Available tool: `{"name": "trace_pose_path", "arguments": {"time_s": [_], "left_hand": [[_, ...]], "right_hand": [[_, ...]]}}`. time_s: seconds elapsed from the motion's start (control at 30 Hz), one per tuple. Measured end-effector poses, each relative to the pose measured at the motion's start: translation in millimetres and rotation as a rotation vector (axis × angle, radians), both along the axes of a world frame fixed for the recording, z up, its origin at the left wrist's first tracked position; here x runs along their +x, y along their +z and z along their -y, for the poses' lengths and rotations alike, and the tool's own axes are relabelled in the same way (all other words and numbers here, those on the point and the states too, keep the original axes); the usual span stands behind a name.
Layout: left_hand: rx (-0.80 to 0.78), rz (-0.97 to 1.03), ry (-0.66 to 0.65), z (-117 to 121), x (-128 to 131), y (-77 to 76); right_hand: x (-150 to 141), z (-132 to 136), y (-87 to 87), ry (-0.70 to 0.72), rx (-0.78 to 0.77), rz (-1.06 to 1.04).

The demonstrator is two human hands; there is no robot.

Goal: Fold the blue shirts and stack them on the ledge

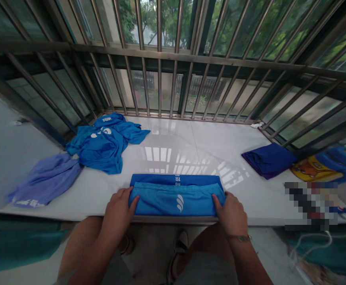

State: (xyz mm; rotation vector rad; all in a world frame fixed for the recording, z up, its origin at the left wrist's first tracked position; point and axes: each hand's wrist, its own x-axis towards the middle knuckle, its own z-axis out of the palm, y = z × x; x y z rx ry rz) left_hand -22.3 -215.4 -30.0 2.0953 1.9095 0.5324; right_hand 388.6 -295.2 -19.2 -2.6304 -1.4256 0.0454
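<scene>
A purple cloth (52, 174) and a crumpled blue shirt (109, 148) are lying leftmost on the white ledge (264, 198), the partly curled left hand (119, 206) is holding one end of a folded blue cloth (157, 202) at the front edge, the similarly curled right hand (232, 211) is holding its other end, and a folded navy cloth (269, 160) is lying farther right.

Barred windows (166, 87); trees (169, 19) outside; glossy white ledge (217, 138) reflecting daylight; pale wall (6, 150).

From the wearer's head, the one view looks forward and down, with the left hand (119, 208) and right hand (234, 213) close below, across the window ledge (220, 138) to the window bars (175, 56).
</scene>
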Motion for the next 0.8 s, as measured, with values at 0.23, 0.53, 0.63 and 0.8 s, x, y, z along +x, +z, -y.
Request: {"name": "trace_pose_path", "arguments": {"time_s": [0.23, 0.53, 0.63, 0.8], "left_hand": [[-0.117, 0.331, -0.031, -27, -3, 1.3], [-0.052, 0.051, -0.075, -56, 3, 9.7], [-0.040, 0.020, -0.073, -54, 4, 9.9], [-0.045, 0.039, -0.072, -52, 1, 6.6]], "right_hand": [[60, -24, 28.9, -0.092, -0.133, -0.110], [-26, -51, 102.0, 0.152, 0.212, 0.032], [-102, -58, 73.8, 0.493, 0.079, -0.057], [-156, -27, -0.3, 0.670, -0.033, -0.149]]}}
